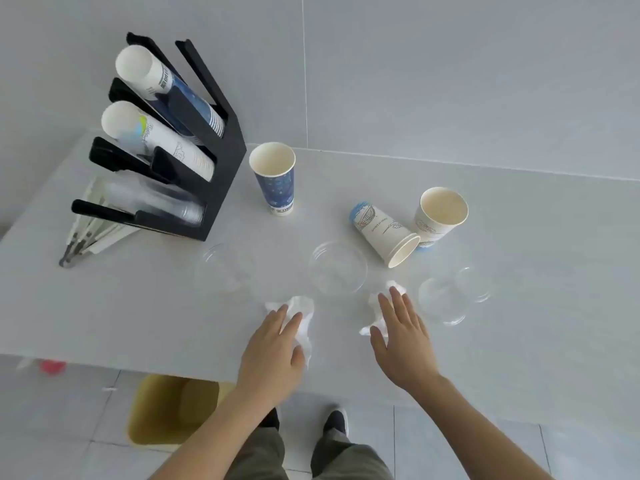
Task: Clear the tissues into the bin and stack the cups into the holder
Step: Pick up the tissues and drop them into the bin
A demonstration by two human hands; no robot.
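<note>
Head view looks down on two crumpled white tissues near the front edge of a pale table [104,306]. One tissue [301,317] lies under the fingers of the left hand [273,355], which rests on it with fingers straight and slightly spread. The other tissue [381,306] lies beneath the fingertips of the right hand [401,337], fingers likewise extended; whether they press it or merely hover cannot be told. Beyond the hands stand three clear plastic cups: one [337,268] between them, one [225,271] past the left hand, one [446,299] just right of the right hand. Farther out are a blue paper cup [275,178] upright, a white paper cup [384,233] on its side, and another [438,216] upright touching it. Far left stands the black cup holder [221,174] with stacked cups. Below the left forearm, on the floor, sits a yellow bin [166,410].
</note>
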